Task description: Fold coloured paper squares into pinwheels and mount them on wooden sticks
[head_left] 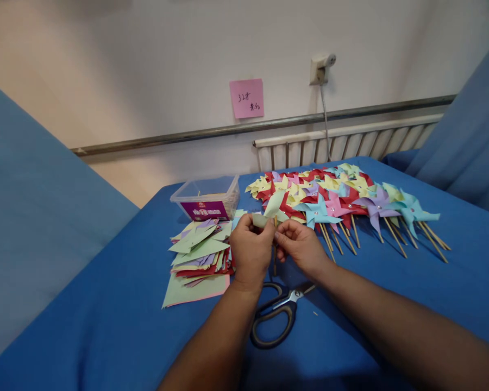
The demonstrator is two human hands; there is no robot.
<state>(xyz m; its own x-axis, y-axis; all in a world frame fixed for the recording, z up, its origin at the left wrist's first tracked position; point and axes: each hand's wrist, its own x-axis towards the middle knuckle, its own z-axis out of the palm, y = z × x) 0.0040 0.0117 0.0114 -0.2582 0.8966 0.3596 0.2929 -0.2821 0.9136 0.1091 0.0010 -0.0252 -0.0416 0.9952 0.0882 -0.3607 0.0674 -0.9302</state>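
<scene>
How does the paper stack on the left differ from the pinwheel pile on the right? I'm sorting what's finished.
The paper stack lies as flat, cut sheets with no sticks; the pinwheel pile is folded into vanes, each on a wooden stick with a shiny centre pin. The stack sits left of both hands beside the plastic box; the pile spreads in rows to the right. Both share the same green, purple, red and yellow papers on the blue cloth.

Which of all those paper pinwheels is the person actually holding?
The pale green pinwheel, pinched with its wooden stick between the left hand and right hand. All the other finished pinwheels lie flat on the blue table.
</scene>
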